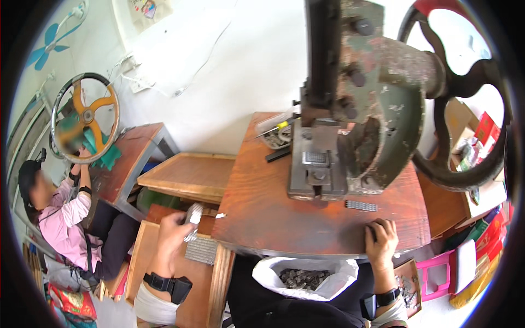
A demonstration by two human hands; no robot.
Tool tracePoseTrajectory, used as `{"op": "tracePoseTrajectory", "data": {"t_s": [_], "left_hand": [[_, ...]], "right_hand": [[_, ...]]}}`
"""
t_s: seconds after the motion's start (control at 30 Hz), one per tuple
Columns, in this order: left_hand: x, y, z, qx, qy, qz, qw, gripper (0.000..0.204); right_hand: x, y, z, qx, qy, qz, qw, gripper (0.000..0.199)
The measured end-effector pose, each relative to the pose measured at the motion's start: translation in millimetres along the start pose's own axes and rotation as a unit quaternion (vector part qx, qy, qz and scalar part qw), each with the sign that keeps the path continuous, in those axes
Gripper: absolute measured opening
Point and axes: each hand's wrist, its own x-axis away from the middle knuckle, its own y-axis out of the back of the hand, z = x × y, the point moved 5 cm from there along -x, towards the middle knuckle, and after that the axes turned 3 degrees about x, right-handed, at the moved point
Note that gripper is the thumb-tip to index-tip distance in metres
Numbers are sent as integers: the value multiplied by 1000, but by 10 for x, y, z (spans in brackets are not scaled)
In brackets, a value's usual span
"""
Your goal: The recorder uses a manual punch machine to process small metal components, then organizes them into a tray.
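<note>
My left hand [176, 232] grips a stack of metal strips [192, 218] left of the press [350, 115], above a wooden tray [216, 284]. My right hand [381, 236] lies curled on the desk [262, 202], in front of the press beside a lone strip [361, 205]; I cannot tell if it grasps anything. The stack might slip and scatter. Right of the press, the flywheel [465, 98] crowds me.
</note>
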Motion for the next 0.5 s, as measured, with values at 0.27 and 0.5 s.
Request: {"op": "tracePoseTrajectory", "data": {"t_s": [0.27, 0.5], "left_hand": [[-470, -2087, -1741, -274, -210, 116, 931, 38], [-424, -2712, -1937, -328, -218, 111, 912, 41]], "right_hand": [[23, 57, -138, -11, -1, 6, 1000, 13], [15, 94, -117, -30, 9, -2, 1000, 13]]}}
